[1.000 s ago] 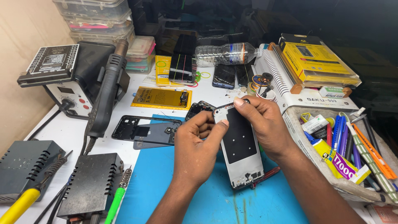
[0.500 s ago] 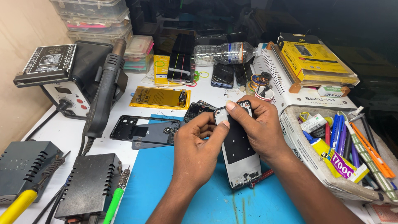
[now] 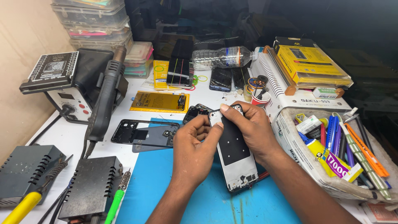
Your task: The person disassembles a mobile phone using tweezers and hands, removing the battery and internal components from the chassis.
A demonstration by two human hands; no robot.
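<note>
Now gripping the phone frame (image 3: 235, 155) closer at its top over the blue mat (image 3: 199, 199); left hand (image 3: 191, 150) fingers pinching its corner; right hand (image 3: 252, 129) curling shut around the edge.

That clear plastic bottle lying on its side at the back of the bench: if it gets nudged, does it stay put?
Probably not: the bottle lies on its round side, so it may roll. It looks nearly empty, thus light and easily shifted. The phone in front might stop it.
</note>
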